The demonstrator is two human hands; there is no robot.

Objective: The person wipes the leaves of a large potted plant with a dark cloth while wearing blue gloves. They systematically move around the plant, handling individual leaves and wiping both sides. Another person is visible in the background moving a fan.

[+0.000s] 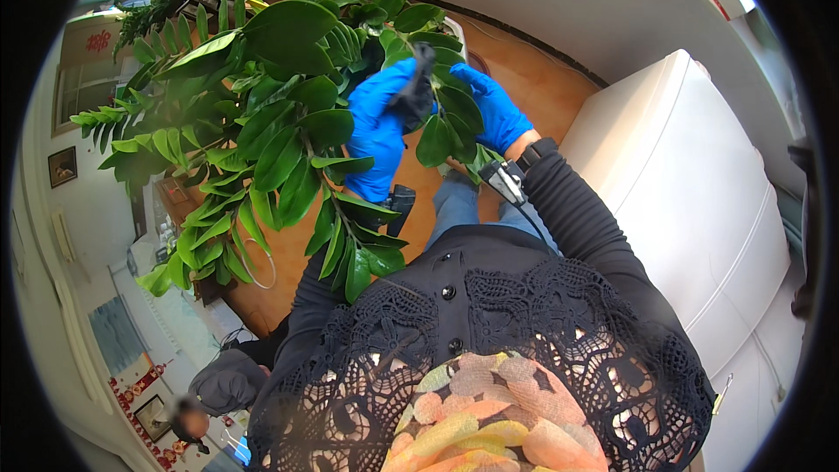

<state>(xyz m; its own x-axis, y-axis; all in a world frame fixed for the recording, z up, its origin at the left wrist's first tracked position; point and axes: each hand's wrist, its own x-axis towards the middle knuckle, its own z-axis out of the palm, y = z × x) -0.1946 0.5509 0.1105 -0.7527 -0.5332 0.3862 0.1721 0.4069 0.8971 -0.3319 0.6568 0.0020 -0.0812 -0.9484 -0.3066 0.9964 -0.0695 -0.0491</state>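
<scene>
A large potted ZZ plant with glossy green leaves spreads before me and to the left. My left hand, in a blue glove, grips a dark cloth beside one leafy stem. Also gloved in blue, my right hand is at the right side of that stem's leaves. The leaves cover part of its fingers, so its hold cannot be made out. Part of a white pot shows behind the foliage.
A white refrigerator-like appliance stands close on my right. Leafy stems hang over my left forearm. On the left, a person in grey is near a table. Orange flooring lies below.
</scene>
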